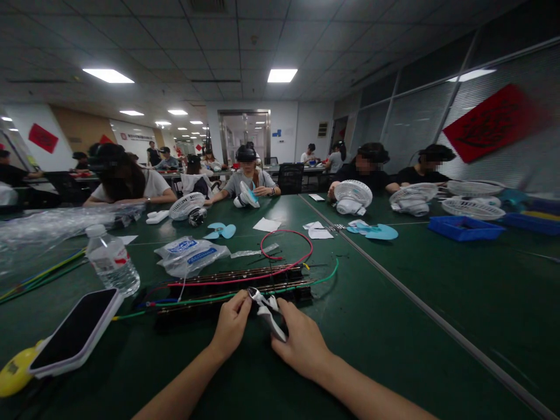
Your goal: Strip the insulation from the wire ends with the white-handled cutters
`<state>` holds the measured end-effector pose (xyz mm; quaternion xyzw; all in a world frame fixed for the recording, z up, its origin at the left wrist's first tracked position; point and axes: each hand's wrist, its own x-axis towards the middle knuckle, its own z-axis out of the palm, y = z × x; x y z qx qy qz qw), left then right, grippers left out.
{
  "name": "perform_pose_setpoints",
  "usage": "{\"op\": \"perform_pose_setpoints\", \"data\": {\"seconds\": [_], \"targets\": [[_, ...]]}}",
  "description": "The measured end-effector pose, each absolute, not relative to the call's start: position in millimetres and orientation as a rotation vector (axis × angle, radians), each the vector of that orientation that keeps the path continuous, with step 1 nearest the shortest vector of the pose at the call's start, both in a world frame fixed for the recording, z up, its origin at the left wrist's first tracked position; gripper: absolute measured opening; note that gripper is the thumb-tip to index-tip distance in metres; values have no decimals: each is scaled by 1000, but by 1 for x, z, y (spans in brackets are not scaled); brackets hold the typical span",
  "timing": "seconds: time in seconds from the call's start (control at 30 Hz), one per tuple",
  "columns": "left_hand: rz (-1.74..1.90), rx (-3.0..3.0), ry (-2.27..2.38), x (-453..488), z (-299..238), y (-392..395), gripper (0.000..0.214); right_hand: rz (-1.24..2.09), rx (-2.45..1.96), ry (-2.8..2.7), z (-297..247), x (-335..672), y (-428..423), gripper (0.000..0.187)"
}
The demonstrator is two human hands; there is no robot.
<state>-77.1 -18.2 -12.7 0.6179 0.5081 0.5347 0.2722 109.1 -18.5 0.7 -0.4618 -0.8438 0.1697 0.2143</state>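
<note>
My left hand (pixel 231 325) is pinched at the near edge of long dark strips (pixel 236 286) that lie across the green table (pixel 394 326), its fingertips touching the jaws of a small tool. My right hand (pixel 301 341) is wrapped round the white handles of that tool, which looks like pliers or cutters (pixel 268 309). Red wire (pixel 286 256), green wire (pixel 326 277) and blue wire run along and loop off the strips. What my left fingers pinch is too small to make out.
A phone (pixel 76 338) in a white case and a yellow object (pixel 15 373) lie at my near left, with a water bottle (pixel 111 259) and plastic bags (pixel 190 254) behind. Other people sit opposite with white fan parts (pixel 352 198), blue fan blades (pixel 376 231) and blue trays (pixel 466 227).
</note>
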Motion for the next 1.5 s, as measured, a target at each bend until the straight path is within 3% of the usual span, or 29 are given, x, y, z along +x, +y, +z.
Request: {"op": "perform_pose_setpoints", "data": {"seconds": [1.07,1.43,1.5], "targets": [[1454,1691,1365,-74,-8,-18,28,617,-1237,-2310,3,116,-12,58],[1457,1735,1451,-73,-3,-21,29,432,-1092,-2260,-4,114,-13,59],[1438,1726,1457,-74,-3,-20,29,435,-1068,-2262,-2,113,-14,50]]}}
